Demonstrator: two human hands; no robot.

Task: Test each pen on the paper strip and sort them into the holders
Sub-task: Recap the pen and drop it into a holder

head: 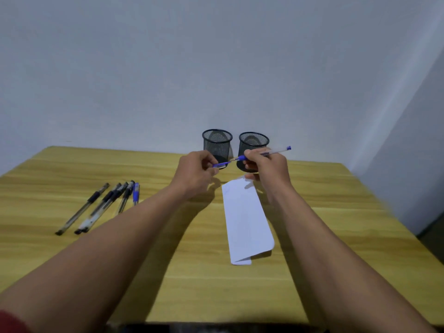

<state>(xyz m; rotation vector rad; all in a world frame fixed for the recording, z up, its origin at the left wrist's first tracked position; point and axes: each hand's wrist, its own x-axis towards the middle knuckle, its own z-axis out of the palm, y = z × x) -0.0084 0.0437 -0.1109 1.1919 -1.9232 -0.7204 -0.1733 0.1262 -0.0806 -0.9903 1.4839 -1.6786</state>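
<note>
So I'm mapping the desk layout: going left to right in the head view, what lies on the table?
First the black pens → lying blue pen → left holder → right holder. The paper strip lies nearer, spanning both holders, so it is left out.

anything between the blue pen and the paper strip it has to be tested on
Nothing visible does. The right hand holds the blue pen above the far end of the paper strip. The left hand pinches its cap just clear of the tip, and the strip lies bare below.
</note>
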